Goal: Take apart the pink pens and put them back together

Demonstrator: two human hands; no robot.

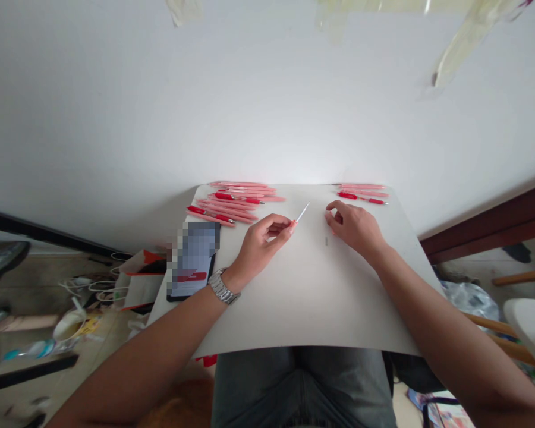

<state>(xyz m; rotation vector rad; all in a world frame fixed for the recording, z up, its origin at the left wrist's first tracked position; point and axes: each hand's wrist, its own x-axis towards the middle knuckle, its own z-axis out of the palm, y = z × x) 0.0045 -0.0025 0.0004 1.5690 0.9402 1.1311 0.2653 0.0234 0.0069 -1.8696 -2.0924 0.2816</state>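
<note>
My left hand (262,242) is closed in a pinch on a thin white pen refill (302,213) with a red end, held just above the white board (312,297) on my lap. My right hand (353,227) rests on the board with its fingers curled; something pink shows under them, too hidden to name. A small grey spring-like piece (326,241) lies between the hands. A pile of several pink and red pens (234,202) lies at the board's far left. A smaller group of pens (363,192) lies at the far right, just beyond my right hand.
A phone (192,260) lies on the board's left edge beside my left wrist, which wears a metal watch (222,288). A white wall rises behind the board. Bags, cables and a cup (69,324) clutter the floor at left. Wooden furniture (490,229) stands at right.
</note>
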